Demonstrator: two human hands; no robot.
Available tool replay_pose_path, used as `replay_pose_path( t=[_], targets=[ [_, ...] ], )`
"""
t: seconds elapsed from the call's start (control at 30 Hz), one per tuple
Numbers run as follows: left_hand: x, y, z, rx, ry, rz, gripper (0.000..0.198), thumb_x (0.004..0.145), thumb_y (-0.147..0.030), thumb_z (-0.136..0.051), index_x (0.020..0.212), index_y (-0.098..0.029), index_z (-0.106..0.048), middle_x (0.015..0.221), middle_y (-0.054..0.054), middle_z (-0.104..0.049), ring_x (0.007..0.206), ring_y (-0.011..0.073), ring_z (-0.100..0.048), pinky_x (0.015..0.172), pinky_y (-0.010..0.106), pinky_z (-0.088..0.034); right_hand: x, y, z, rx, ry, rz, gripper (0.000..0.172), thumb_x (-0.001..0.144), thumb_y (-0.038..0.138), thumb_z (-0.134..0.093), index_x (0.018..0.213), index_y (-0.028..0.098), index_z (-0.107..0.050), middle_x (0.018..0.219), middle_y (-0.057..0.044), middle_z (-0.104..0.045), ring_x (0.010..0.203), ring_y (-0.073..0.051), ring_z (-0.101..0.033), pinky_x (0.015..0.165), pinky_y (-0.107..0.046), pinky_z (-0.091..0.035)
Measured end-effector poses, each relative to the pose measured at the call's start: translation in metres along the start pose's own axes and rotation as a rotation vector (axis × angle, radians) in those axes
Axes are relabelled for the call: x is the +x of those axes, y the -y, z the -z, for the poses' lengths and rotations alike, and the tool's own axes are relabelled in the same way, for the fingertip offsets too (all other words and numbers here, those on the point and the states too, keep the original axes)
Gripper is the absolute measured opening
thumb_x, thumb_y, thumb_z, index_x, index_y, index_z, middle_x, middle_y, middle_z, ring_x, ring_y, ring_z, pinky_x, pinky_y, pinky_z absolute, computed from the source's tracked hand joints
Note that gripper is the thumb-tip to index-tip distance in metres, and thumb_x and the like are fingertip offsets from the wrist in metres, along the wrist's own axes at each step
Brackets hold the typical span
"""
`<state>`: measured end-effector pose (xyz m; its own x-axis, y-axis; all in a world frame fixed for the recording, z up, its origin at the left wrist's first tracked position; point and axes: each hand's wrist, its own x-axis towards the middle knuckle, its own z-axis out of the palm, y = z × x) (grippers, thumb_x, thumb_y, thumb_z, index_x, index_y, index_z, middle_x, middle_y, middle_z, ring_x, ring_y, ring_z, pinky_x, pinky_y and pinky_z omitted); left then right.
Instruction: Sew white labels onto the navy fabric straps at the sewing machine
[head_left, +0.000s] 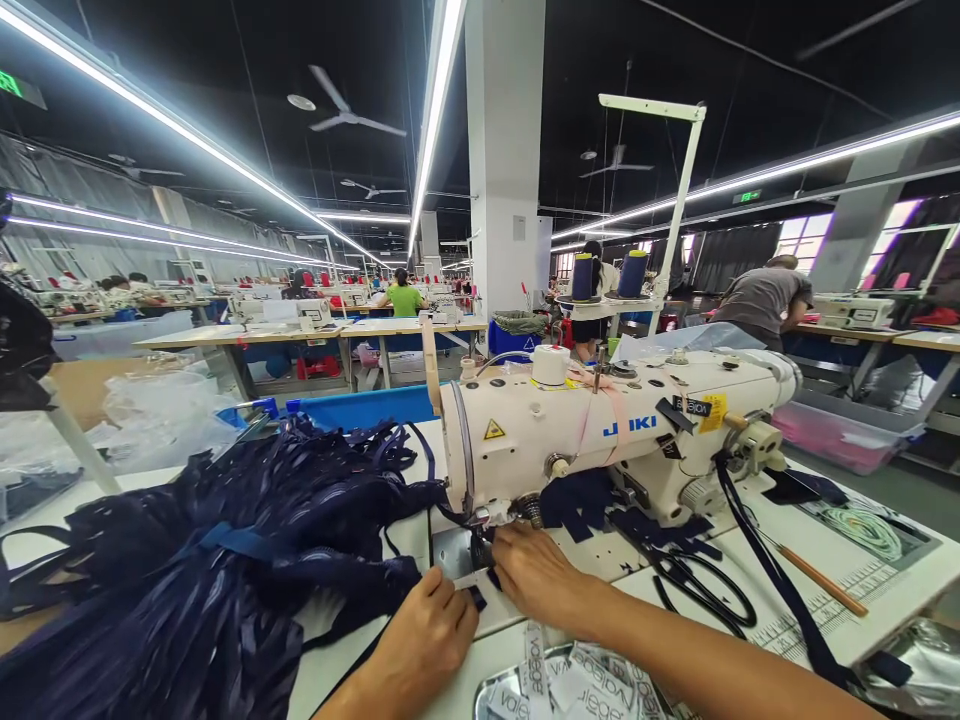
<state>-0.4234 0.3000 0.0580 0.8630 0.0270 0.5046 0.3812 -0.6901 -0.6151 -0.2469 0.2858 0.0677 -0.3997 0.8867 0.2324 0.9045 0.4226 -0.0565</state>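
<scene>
We press our left hand (427, 625) and right hand (536, 570), fingers pinching the small navy strap piece (478, 597), flat beneath the sewing machine (600, 430) needle, steadying it on the counter (862, 580).

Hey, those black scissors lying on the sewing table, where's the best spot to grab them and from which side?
Take the scissors by the looped handles, which lie toward the table's near edge, right of the right hand. Come from above and the near side; the blades point back under the sewing machine.

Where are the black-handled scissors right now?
In the head view, the black-handled scissors lie on the white table, right of the right hand, below the white sewing machine.
</scene>
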Motion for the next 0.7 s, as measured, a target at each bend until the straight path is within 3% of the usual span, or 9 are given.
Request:
replay_pose_path(
  t=[0.23, 0.53, 0.7],
  targets=[
    [0.007, -0.001, 0.003, -0.008, -0.069, 0.036, 0.031, 0.082, -0.001, -0.028, 0.076, -0.009, -0.058, 0.058, 0.003, -0.056, 0.051, 0.0135, -0.046, 0.062, 0.030, -0.036, 0.004, 0.000, 0.001, 0.292, 0.038, -0.115, 0.011, 0.078, 0.012, -0.045, 0.074, 0.014, -0.055, 0.086, -0.006, -0.059, 0.082, -0.017, -0.055, 0.072, -0.026, -0.038],
    [0.010, -0.005, -0.001, 0.000, 0.003, 0.000, 0.029, 0.078, 0.000, -0.032, 0.082, -0.007, -0.060, 0.057, 0.004, -0.056, 0.053, 0.0154, -0.047, 0.064, 0.032, -0.035, 0.003, -0.002, -0.004, 0.299, -0.001, -0.099, 0.013, 0.078, 0.011, -0.044, 0.071, 0.014, -0.054, 0.083, -0.005, -0.059, 0.078, -0.016, -0.054, 0.069, -0.026, -0.038],
    [0.012, -0.004, 0.001, 0.011, 0.004, 0.001, 0.033, 0.078, 0.001, -0.028, 0.075, -0.007, -0.061, 0.054, 0.004, -0.054, 0.051, 0.0160, -0.046, 0.059, 0.031, -0.033, 0.002, -0.001, -0.006, 0.293, -0.029, -0.071, 0.014, 0.079, 0.011, -0.044, 0.071, 0.014, -0.056, 0.081, -0.005, -0.058, 0.076, -0.015, -0.054, 0.068, -0.026, -0.039]
  ],
)
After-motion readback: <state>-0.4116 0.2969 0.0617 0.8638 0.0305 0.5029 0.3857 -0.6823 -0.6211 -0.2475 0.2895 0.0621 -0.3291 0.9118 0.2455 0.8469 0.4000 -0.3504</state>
